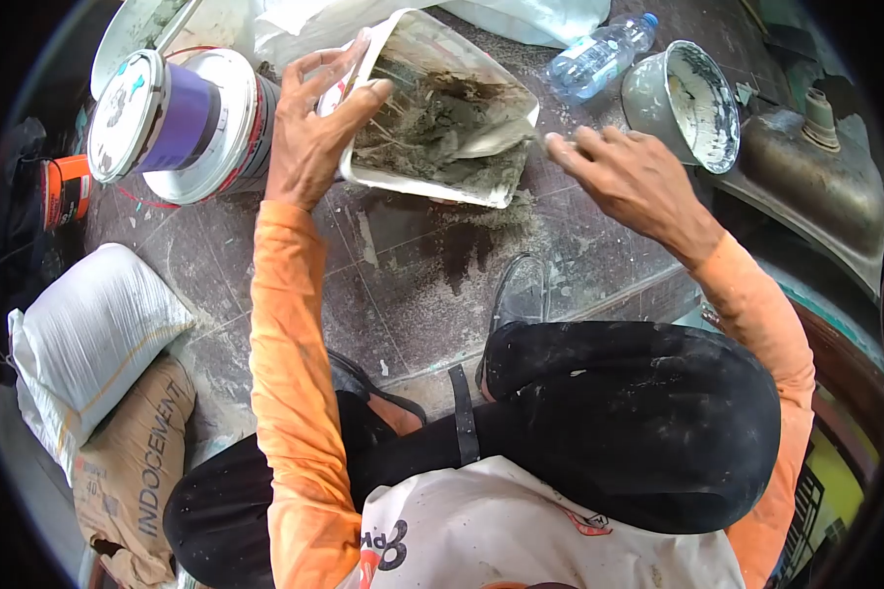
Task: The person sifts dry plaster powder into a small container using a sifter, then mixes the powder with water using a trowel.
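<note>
A white plastic tub (427,188) stands tilted on the floor, with wet grey cement mix (432,123) smeared over its bottom and walls. My left hand (324,118) grips the tub's left rim, thumb over the edge and fingers along the outside. At the tub's right side, my right hand (638,182) is closed around the handle end of a trowel (496,139); the handle itself is hidden by the fingers. The trowel's pale, coated blade reaches over the rim into the mix.
Paint pails (182,118) stand at left, above a white sack (108,329) and a brown cement bag (138,471). A plastic bottle (594,64), a plaster-crusted metal pot (658,98) and an upturned metal sink (805,187) are at right. Wet patches mark the tiled floor (363,294).
</note>
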{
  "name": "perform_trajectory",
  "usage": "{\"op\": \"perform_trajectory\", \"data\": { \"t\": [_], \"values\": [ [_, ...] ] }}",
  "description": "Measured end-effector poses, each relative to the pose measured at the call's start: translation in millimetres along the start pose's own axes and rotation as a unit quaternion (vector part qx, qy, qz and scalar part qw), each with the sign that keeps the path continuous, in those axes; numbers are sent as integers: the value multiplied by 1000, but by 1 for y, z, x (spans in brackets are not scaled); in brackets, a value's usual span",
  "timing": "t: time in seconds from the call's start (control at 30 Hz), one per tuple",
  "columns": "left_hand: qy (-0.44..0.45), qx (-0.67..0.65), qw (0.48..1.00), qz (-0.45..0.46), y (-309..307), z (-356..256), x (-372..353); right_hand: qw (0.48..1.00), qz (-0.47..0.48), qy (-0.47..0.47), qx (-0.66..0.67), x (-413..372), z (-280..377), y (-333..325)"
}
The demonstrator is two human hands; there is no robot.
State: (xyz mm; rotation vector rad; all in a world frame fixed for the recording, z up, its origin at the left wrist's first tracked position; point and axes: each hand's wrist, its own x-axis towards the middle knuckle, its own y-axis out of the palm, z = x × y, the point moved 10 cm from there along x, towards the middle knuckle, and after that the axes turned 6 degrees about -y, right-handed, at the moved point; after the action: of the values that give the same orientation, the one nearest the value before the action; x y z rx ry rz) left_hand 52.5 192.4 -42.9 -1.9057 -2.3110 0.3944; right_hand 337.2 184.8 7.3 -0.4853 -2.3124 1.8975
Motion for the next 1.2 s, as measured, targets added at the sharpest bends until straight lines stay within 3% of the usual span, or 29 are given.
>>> {"op": "perform_trajectory", "data": {
  "t": [0.1,0.23,0.27,0.37,0.47,0.53,0.57,0.6,0.63,0.77,0.87,1.0,1.03,1.07,1.13,1.2],
  "values": [
    [33,87,994,-59,12,-17,1,999,-11,22,-38,-3,-16,-31],
    [30,137,985,-98,25,-31,-4,995,-8,84,-50,17,-7,-3],
    [37,136,985,-98,22,-28,0,995,-50,69,-41,13,4,-8],
    [-5,37,993,-109,4,1,-2,999,-27,39,22,-6,21,-4],
    [6,32,994,-107,15,-7,-9,998,-23,54,-2,-9,11,-10],
    [8,18,994,-107,28,-16,-14,992,-47,113,-25,3,0,-12],
    [-6,57,990,-125,29,-15,-15,993,-4,112,-32,2,8,3],
    [-22,96,985,-144,29,-14,-16,994,-44,98,-16,-4,19,3],
    [-42,81,984,-154,32,-17,-20,994,-15,106,-9,-10,22,-3],
    [-8,171,970,-173,53,-43,-38,994,-2,107,-2,-1,7,-47],
    [48,163,967,-192,55,-53,-41,991,-6,134,-26,14,-2,-7],
    [60,191,959,-200,49,-54,-51,976,35,160,140,3,21,10],
    [40,121,969,-211,41,-43,-49,969,93,172,154,-1,16,9],
    [24,48,973,-225,34,-32,-45,969,90,175,147,-5,7,-2],
    [55,72,968,-233,30,-31,-44,953,119,167,225,-18,4,-12],
    [55,76,972,-213,32,-30,-46,953,129,170,216,-26,12,-35]
  ]
}}
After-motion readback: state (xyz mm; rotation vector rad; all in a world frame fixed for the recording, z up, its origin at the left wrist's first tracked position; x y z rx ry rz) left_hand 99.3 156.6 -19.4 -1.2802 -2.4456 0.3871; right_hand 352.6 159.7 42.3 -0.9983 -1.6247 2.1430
